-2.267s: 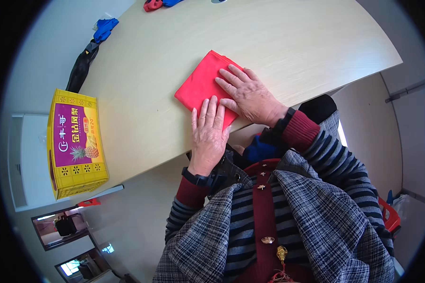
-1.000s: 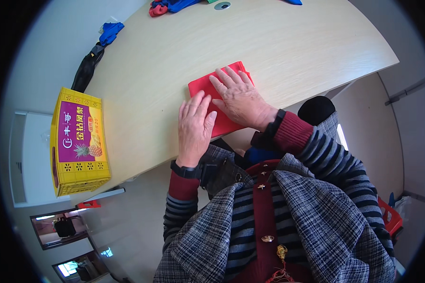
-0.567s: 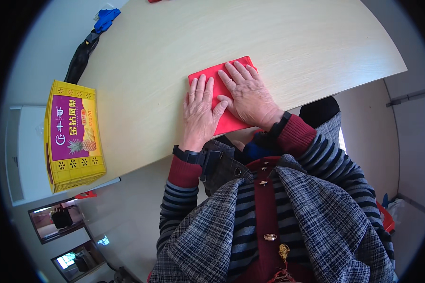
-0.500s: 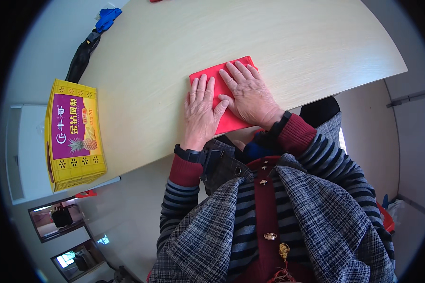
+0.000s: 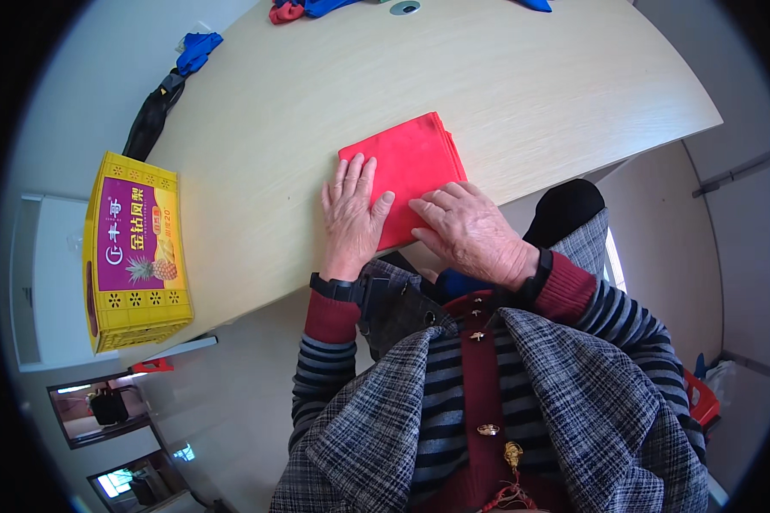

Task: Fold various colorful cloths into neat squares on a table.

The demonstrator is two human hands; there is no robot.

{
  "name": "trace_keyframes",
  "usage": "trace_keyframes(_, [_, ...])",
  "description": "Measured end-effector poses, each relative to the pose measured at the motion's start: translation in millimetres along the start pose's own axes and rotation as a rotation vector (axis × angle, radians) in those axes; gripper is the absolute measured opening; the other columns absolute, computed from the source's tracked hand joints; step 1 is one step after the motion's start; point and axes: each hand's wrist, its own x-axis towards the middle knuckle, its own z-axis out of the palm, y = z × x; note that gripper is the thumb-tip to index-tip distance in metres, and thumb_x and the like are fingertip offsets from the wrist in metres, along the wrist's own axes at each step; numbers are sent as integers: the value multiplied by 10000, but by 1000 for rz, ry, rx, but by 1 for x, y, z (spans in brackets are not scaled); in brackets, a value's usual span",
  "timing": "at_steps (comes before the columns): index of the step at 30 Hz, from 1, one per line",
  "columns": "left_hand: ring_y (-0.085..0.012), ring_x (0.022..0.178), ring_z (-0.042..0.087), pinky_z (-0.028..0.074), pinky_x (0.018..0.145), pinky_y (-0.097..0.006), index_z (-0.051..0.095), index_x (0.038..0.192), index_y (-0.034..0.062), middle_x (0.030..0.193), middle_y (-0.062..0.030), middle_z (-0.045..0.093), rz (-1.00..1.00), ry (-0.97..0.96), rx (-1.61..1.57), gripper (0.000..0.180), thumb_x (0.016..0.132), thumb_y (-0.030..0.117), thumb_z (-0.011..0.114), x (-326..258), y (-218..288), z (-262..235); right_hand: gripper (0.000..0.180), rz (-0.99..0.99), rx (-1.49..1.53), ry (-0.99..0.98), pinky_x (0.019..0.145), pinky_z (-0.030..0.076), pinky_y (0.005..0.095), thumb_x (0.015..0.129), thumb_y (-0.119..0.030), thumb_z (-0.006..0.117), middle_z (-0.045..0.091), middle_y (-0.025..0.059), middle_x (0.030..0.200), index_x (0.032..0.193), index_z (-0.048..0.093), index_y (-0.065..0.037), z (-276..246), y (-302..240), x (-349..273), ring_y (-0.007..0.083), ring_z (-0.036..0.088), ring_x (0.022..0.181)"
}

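A folded red cloth (image 5: 406, 150) lies on the tabletop in front of me, a roughly square stack with layered folds showing along its right side. My left hand (image 5: 351, 214) rests flat on its left edge, fingers stretched out and the thumb apart. Across the near right part of the cloth lies my right hand (image 5: 479, 231), palm down and pointing left. Its fingers are slightly bent, with the thumb apart from them. The near right corner of the cloth is hidden beneath this hand.
On the left table edge stands a yellow carton (image 5: 137, 256) with a purple panel and a pineapple picture. Behind it lie a black folded umbrella-like item (image 5: 150, 120) and a blue cloth (image 5: 199, 51). Red (image 5: 287, 12) and blue cloths (image 5: 329, 7) lie at the far edge, near a round grommet (image 5: 405, 8).
My right hand has slid from the cloth's far right part toward me, to the near right edge. My left hand has shifted slightly left and nearer. The view has tilted, showing more of the far edge.
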Motion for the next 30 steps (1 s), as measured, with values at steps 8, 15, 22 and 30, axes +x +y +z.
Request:
trace_keyframes(8, [-357,1347,456,225,1188,-587,537,1398,16,1415,-186,525,8,1,238,666,1002,549,489,-30,26,-27,394,32,-206,41,1086,422,434,975,-302,614,687,146,1144,1212,642,11,-1,38,41,305,626,1124])
trace_keyframes(15, [-363,1323,470,241,1190,-564,550,1377,10,1393,-194,532,-50,-49,26,646,994,530,518,-22,39,-37,517,104,-234,53,1182,316,480,987,-349,578,569,188,1391,1362,557,6,11,33,57,342,478,1359])
trace_keyframes(22, [-372,1475,320,205,1220,-529,464,1485,37,1565,-202,396,81,51,-22,716,1014,577,451,31,14,10,657,194,-300,120,1216,232,537,975,-395,526,395,242,1559,1481,448,17,50,40,54,399,302,1491])
trace_keyframes(30, [-358,1525,237,171,1234,-525,389,1547,54,1626,-188,314,59,-39,-59,785,1018,635,377,33,11,18,689,177,-244,116,1223,209,552,967,-407,497,369,251,1576,1492,429,33,52,48,47,409,286,1499])
